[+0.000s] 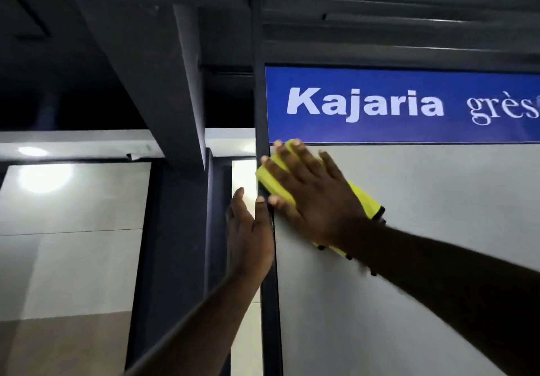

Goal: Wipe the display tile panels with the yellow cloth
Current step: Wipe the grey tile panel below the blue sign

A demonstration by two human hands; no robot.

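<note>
Cloth: soft yellow microfibre cloth with dark stitched edging, folded into a pad and lying flat against the top left corner of the pale grey glossy display tile panel, just under the blue brand sign with white lettering.
Right hand: right hand spread flat over the cloth, fingers splayed and palm pressing it to the panel; not a pinch, a flat press.
Left hand: left hand open and holding nothing, laid along the dark metal frame post at the panel's left edge, apparently to steady it.
Handling of cloth: light, limp and easily bunched; likely best held under a flat palm so the fold stays put, since loose corners hang out below the wrist.
Handling of panel: rigid, smooth and probably slippery, so the cloth should glide; a hinged panel may swing, hence bracing at the frame.
Neighbouring panel: another pale tile panel stands to the left, well apart, reflecting a lamp.
Progress: wipe appears to be at the upper corner, most of the surface below not yet covered.
</note>
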